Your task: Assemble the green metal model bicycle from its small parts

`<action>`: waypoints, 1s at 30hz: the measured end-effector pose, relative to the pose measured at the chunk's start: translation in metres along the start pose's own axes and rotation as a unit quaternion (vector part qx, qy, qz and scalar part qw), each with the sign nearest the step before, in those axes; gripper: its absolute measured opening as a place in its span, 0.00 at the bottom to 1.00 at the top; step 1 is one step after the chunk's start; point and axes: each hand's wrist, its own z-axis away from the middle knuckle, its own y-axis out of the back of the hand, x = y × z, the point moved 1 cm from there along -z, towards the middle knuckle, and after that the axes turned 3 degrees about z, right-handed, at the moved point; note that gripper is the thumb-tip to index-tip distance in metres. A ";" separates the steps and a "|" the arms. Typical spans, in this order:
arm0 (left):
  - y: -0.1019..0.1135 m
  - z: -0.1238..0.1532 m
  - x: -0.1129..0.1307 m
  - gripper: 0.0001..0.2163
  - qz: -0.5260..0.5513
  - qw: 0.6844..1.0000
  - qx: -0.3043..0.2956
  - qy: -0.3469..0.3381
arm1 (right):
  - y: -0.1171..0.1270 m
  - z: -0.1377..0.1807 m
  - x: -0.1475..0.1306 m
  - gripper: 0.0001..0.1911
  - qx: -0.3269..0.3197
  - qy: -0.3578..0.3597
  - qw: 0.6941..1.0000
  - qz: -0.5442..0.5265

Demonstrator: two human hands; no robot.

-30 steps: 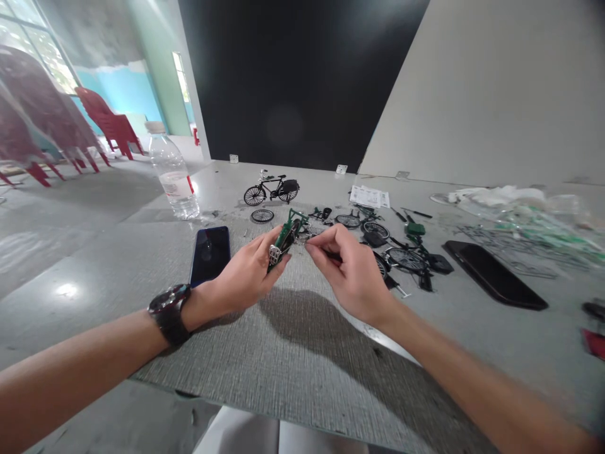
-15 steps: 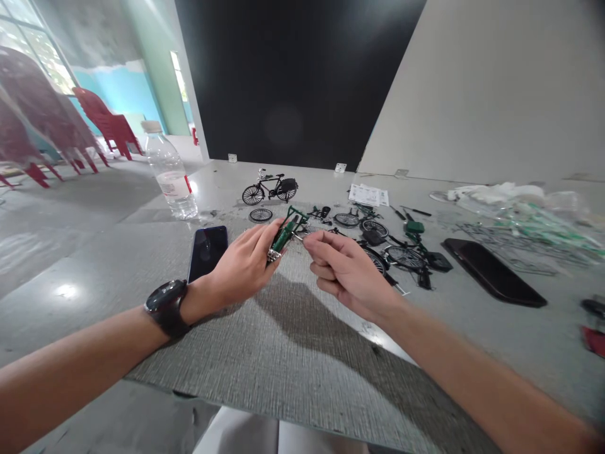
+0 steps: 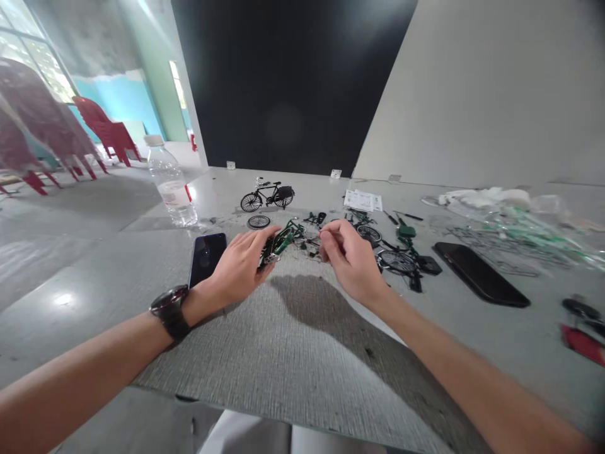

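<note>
My left hand (image 3: 241,263) grips a green model bicycle frame (image 3: 278,242), its end tilted low by my fingertips. My right hand (image 3: 352,261) is pinched close to the frame's far side, and its fingertips hide whatever they may hold. Small metal parts (image 3: 309,243) lie just beyond the fingertips. A finished black model bicycle (image 3: 267,198) stands farther back, with a loose spoked wheel (image 3: 258,222) in front of it. More wheels (image 3: 396,261) and black parts lie to the right of my right hand.
A dark phone (image 3: 207,258) lies beside my left hand, and a plastic water bottle (image 3: 170,192) stands behind it. A second phone (image 3: 481,274), printed sheets (image 3: 363,200) and plastic parts frames (image 3: 508,243) lie to the right. A grey textured mat (image 3: 265,353) lies under my hands.
My hands have come closer together, with the right fingertips now near the frame. The green frame has tilted lower and leans more to the left. The head view has shifted slightly.
</note>
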 end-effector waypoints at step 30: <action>0.004 0.001 0.014 0.23 -0.170 0.982 0.017 -0.083 | 0.001 0.001 0.000 0.16 -0.088 -0.033 0.995 -0.020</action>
